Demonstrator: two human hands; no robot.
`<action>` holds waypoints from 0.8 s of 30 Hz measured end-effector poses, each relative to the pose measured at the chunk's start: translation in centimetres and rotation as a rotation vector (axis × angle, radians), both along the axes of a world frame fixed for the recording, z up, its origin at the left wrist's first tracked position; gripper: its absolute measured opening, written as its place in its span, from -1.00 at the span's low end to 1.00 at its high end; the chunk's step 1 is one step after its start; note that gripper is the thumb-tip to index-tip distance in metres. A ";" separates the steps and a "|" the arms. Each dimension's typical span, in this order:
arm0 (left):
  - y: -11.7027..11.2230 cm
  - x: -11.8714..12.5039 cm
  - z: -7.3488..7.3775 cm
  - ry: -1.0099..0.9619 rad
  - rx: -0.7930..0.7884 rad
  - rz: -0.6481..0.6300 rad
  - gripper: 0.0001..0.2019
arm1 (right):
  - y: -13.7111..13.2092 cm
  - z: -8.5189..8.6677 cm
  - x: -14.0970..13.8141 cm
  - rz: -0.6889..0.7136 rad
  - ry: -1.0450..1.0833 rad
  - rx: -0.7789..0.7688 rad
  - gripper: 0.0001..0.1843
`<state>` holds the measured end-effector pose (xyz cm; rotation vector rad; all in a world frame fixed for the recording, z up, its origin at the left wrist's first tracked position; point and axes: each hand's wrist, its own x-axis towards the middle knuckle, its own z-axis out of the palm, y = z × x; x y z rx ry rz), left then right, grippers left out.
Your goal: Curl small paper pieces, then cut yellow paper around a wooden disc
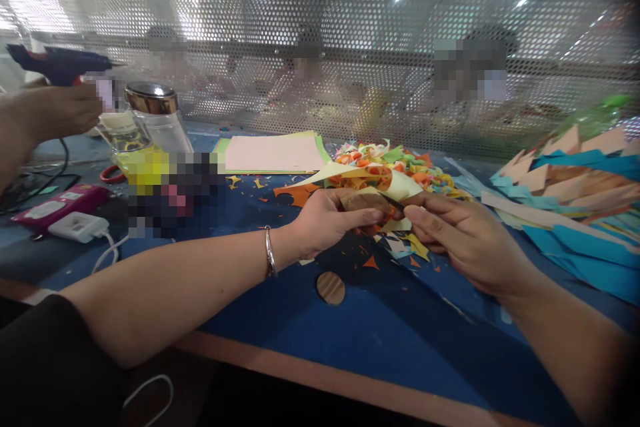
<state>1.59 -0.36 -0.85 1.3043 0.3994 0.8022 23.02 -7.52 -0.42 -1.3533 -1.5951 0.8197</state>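
Note:
My left hand [333, 217] is closed on a sheet of pale yellow paper [325, 177] and a round brown disc [367, 203], pressed flat under the thumb. My right hand [455, 230] pinches a thin dark tool [397, 205] at the disc's edge; its kind is mostly hidden by the fingers. A second brown disc [331, 288], wood-like and striped, lies on the blue table below my hands. Orange and yellow paper scraps [417, 247] lie under and around both hands.
Behind my hands is a heap of coloured paper cuttings [395, 157] beside stacked paper sheets [275, 153]. Blue and peach cut paper [575, 213] is piled at right. At left stand a jar [160, 120], a pink power strip [65, 207] and another person's hand [60, 110] holding a glue gun [60, 63].

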 end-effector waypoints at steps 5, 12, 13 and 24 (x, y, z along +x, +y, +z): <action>0.4 -0.1 -0.2 0.045 0.040 -0.009 -0.81 | -0.2 0.2 0.3 0.008 -0.055 0.030 -0.55; 0.5 0.0 -0.2 0.010 0.022 -0.044 -0.77 | -0.2 0.4 0.3 -0.003 -0.109 0.063 -0.54; 0.5 0.0 -0.2 0.020 0.023 -0.049 -0.78 | -0.2 0.4 0.3 -0.005 -0.118 0.065 -0.54; 0.6 -0.2 0.0 0.049 0.028 -0.059 -0.82 | -0.3 1.7 -0.6 0.013 -0.228 0.143 -0.53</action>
